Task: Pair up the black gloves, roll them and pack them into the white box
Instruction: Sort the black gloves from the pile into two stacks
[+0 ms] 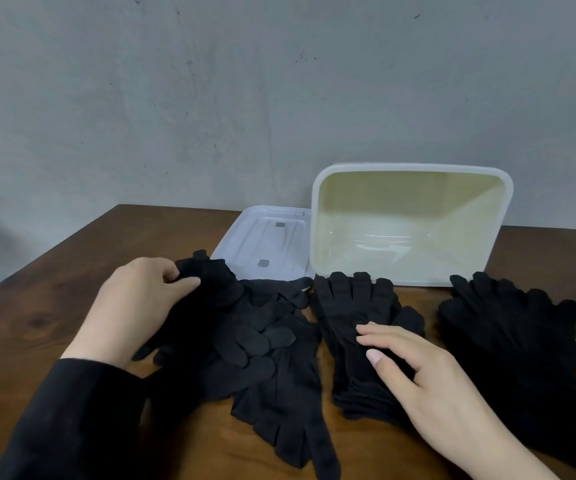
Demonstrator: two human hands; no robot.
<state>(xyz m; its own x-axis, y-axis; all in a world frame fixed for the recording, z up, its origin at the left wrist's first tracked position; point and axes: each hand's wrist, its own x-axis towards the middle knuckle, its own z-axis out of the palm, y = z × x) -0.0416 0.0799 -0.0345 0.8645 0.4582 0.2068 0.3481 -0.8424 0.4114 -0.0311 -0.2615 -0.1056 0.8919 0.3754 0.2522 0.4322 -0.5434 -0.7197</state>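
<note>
Black knit gloves lie in three groups on the wooden table. A loose, jumbled heap (262,341) is at the left, a neat flat stack (352,306) in the middle, and another stack (515,341) at the right. My left hand (134,306) pinches the cuff of a glove at the top of the jumbled heap. With fingers spread, my right hand (428,379) rests flat on the middle stack. The white box (317,216) stands behind the gloves, tipped on its side with its opening facing me; nothing is inside.
The box's white lid (265,237) lies flat to the left of the box, touching the heap's far edge. The wooden table (71,265) ends at a grey wall behind and drops off at the far left.
</note>
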